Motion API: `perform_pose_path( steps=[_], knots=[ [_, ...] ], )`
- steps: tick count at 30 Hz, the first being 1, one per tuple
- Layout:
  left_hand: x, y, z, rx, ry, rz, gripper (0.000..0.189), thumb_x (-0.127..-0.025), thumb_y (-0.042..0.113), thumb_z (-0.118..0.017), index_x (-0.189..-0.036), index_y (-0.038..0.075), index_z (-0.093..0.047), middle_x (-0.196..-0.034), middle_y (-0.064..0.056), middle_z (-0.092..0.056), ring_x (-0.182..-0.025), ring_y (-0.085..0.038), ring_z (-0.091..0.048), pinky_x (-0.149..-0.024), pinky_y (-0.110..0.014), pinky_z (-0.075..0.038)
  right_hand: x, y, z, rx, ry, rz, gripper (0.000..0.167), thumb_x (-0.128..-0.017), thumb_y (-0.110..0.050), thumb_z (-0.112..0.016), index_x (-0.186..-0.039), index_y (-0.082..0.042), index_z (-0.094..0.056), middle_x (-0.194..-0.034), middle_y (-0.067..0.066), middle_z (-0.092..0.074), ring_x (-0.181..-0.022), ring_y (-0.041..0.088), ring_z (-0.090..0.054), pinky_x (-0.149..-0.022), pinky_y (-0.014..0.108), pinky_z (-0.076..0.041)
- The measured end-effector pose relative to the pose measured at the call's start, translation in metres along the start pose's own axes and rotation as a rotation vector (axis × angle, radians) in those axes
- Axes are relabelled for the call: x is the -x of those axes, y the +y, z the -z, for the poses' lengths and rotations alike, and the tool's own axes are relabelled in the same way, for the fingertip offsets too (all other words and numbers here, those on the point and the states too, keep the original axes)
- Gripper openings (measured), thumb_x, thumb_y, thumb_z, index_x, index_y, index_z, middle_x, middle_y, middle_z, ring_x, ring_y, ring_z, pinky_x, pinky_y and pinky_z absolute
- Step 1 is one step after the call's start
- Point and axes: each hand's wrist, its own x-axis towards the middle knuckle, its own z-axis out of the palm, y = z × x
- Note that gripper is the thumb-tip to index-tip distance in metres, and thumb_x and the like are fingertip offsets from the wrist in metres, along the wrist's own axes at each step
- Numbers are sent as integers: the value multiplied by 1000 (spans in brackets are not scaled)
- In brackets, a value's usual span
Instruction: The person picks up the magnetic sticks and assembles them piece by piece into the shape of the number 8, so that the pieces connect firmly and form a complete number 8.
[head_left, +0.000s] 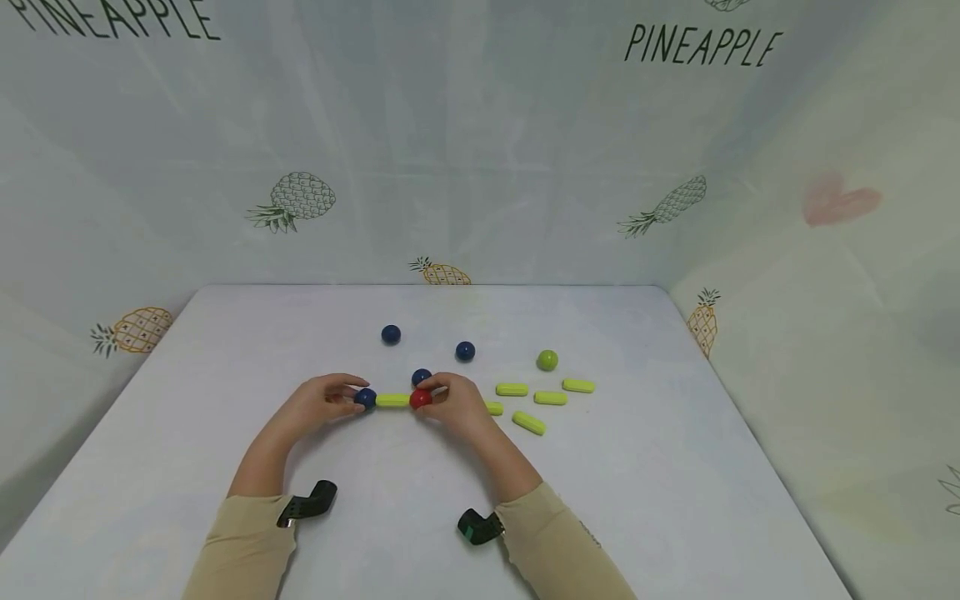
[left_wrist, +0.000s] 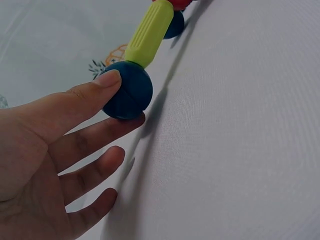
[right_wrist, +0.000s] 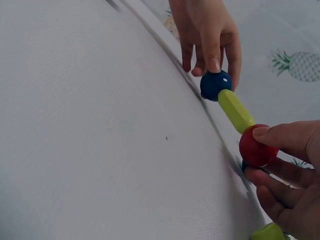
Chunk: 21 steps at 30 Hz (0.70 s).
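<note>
A yellow-green rod [head_left: 392, 401] joins a blue ball [head_left: 365, 398] at its left end to a red ball [head_left: 421, 399] at its right end. My left hand [head_left: 324, 402] pinches the blue ball between thumb and forefinger; in the left wrist view the other fingers [left_wrist: 95, 170] spread loosely below. The red ball [right_wrist: 257, 146] is gripped by my right hand [head_left: 459, 405], thumb on one side and fingers on the other. Just behind it, a second blue ball [head_left: 422, 377] sits on the table, partly hidden by the right hand.
Two more blue balls [head_left: 391, 334] and a green ball [head_left: 547, 360] lie farther back on the white table [head_left: 660, 500]. Several yellow-green rods [head_left: 551, 398] are scattered right of the right hand. A printed pineapple curtain [head_left: 480, 150] hangs behind the table.
</note>
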Motion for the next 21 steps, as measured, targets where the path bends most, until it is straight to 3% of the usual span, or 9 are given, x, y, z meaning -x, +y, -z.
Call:
perform_pose_path(
  steps=[6,13,21],
  knots=[
    [-4,5,-5,-20,-11,9,37,-84,15,-77,-120,7,-68,-106,-11,-69,-87,-22,-56,-78,-41,-47,-1,2,4,34,10,16,27,-80,-10,-81,-105,-14,-72,-95,-3,-65,-86,13,-58,-75,28,-49],
    [-8,11,-9,-4,-15,27,37,-83,14,-78,-118,8,-68,-107,-11,-68,-91,-25,-55,-82,-45,-46,-3,2,9,144,31,-4,26,-79,-13,-82,-103,-18,-73,-92,-4,-61,-85,17,-51,-73,31,-44],
    [-11,11,-14,24,-24,51,37,-83,16,-79,-118,10,-68,-108,-10,-68,-94,-25,-55,-83,-44,-44,1,4,19,134,32,-38,29,-79,-12,-81,-106,-20,-72,-106,-4,-63,-102,20,-54,-89,37,-46]
  ],
)
